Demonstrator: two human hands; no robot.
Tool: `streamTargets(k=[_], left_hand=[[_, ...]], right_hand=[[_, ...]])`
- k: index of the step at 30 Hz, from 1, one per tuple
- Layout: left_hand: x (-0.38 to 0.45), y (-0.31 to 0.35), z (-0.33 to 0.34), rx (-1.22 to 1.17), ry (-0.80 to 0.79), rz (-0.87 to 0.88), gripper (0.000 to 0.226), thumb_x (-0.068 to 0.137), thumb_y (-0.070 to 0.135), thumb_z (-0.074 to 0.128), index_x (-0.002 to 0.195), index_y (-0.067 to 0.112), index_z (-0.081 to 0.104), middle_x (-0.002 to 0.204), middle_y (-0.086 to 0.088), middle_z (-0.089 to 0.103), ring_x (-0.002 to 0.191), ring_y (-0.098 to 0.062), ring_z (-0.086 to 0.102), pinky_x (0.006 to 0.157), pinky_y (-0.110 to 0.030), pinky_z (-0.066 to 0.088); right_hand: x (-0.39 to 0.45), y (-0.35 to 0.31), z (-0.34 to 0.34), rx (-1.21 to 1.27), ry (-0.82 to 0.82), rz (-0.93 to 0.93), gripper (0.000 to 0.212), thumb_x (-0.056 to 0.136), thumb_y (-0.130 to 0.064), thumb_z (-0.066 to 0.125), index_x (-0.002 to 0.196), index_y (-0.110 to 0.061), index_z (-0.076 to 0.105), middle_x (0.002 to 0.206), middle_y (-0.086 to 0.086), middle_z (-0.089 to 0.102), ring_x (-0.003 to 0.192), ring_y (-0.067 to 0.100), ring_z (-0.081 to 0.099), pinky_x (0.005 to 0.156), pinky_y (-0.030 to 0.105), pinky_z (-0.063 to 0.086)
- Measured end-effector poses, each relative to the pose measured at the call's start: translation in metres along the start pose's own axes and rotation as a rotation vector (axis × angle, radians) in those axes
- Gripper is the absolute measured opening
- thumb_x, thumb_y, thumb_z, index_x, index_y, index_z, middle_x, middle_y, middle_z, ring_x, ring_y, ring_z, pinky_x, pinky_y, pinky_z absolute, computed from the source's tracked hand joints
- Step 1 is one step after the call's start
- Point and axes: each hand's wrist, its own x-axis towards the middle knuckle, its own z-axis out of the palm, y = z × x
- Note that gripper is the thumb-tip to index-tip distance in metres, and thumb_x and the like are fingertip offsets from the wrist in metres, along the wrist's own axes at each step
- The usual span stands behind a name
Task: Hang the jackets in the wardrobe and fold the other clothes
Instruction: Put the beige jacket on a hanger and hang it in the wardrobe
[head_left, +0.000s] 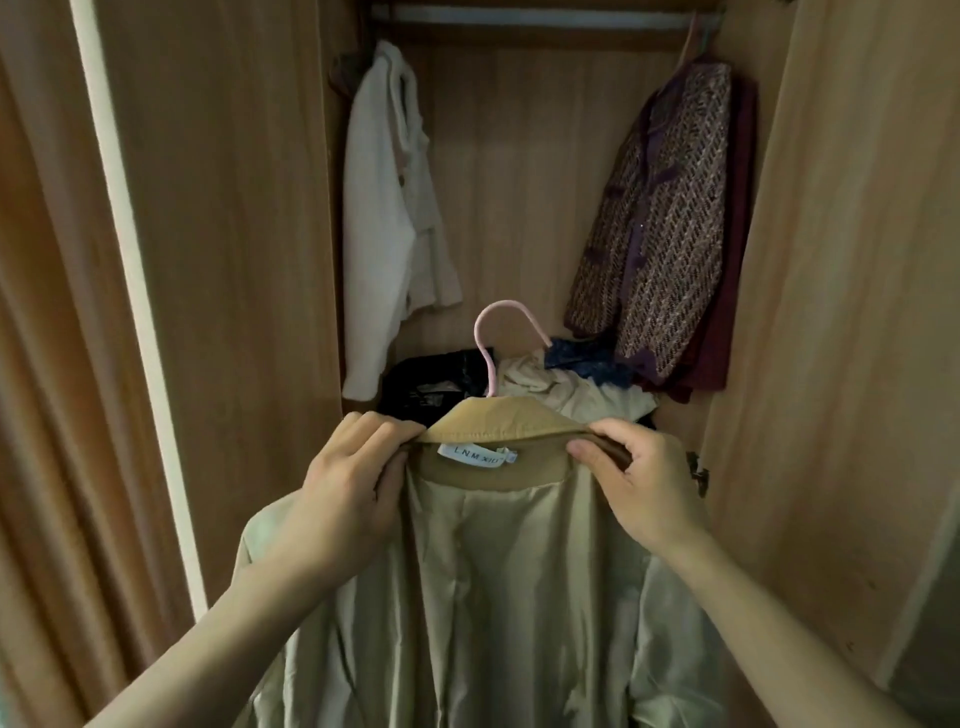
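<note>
Standing at the open wardrobe with a tan jacket held up out front, lining side facing the camera. Left hand pinching the collar on one side, fingers clenched on the fabric; right hand doing the same on the other side. Pink hanger already inside the jacket, hook poking up above the collar, well below the rail. White jacket hanging far left, purple tweed jacket far right. Pile of loose clothes heaped on the wardrobe floor behind.
</note>
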Motion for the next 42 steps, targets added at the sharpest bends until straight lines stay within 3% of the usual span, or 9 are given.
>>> streamTargets(k=[3,6,10,19,25,29,37,42], left_hand=[[0.014,-0.009,0.011,0.021,0.029,0.026,0.022,0.091,0.001,0.054,0.106,0.004,0.069,0.097,-0.005,0.064,0.086,-0.027,0.058,0.074,-0.04,0.049],[0.025,-0.018,0.023,0.027,0.024,0.068,0.022,0.094,0.004,0.051,0.108,0.006,0.068,0.098,-0.003,0.062,0.086,-0.026,0.056,0.075,-0.038,0.047],[0.042,-0.029,0.043,0.048,-0.005,0.075,0.024,0.098,0.01,0.046,0.111,0.011,0.066,0.102,0.002,0.06,0.09,-0.021,0.055,0.079,-0.033,0.046],[0.126,-0.05,0.09,0.254,0.02,0.161,0.026,0.102,0.015,0.041,0.113,0.01,0.065,0.104,0.001,0.058,0.091,-0.018,0.052,0.082,-0.025,0.044],[0.179,-0.085,0.114,0.433,0.049,0.176,0.025,0.098,0.01,0.043,0.116,0.011,0.06,0.106,-0.003,0.051,0.091,-0.02,0.049,0.075,-0.036,0.046],[0.215,-0.107,0.124,0.489,0.095,0.244,0.026,0.097,0.008,0.044,0.118,0.013,0.058,0.105,-0.003,0.05,0.09,-0.018,0.047,0.074,-0.031,0.044],[0.296,-0.175,0.144,0.61,0.119,0.327,0.028,0.091,-0.001,0.053,0.118,0.002,0.062,0.104,-0.01,0.05,0.092,-0.025,0.049,0.078,-0.031,0.043],[0.347,-0.227,0.146,0.649,0.198,0.331,0.026,0.095,0.007,0.049,0.115,0.002,0.064,0.103,-0.01,0.052,0.091,-0.025,0.049,0.076,-0.031,0.042]], right_hand=[[0.006,0.007,-0.004,-0.028,-0.015,-0.028,0.003,0.089,-0.016,0.072,0.092,-0.016,0.07,0.072,-0.016,0.064,0.065,0.0,0.059,0.058,0.006,0.036],[0.014,0.022,-0.006,-0.086,0.005,-0.07,0.016,0.087,-0.013,0.074,0.103,-0.016,0.069,0.088,-0.014,0.064,0.083,-0.001,0.061,0.072,0.005,0.04],[0.035,0.05,0.0,-0.131,0.079,-0.126,0.016,0.084,-0.007,0.076,0.098,-0.008,0.07,0.089,-0.001,0.055,0.081,0.007,0.058,0.076,0.012,0.045],[0.122,0.119,0.013,-0.087,0.2,-0.245,0.017,0.087,-0.012,0.071,0.104,-0.01,0.069,0.095,-0.002,0.057,0.09,0.02,0.058,0.077,0.043,0.053],[0.188,0.148,0.033,0.01,0.276,-0.342,0.023,0.087,-0.002,0.07,0.108,-0.01,0.064,0.097,0.0,0.056,0.088,0.021,0.058,0.075,0.046,0.052],[0.234,0.169,0.044,0.011,0.336,-0.401,0.024,0.089,-0.006,0.067,0.109,-0.018,0.059,0.097,-0.003,0.054,0.088,0.019,0.055,0.074,0.046,0.05],[0.349,0.203,0.083,-0.004,0.367,-0.454,0.019,0.085,-0.004,0.072,0.103,-0.009,0.065,0.095,0.0,0.057,0.089,0.024,0.058,0.078,0.049,0.051],[0.425,0.208,0.115,-0.008,0.419,-0.522,0.02,0.086,-0.004,0.072,0.103,-0.011,0.066,0.095,-0.002,0.057,0.089,0.017,0.056,0.081,0.032,0.049]])
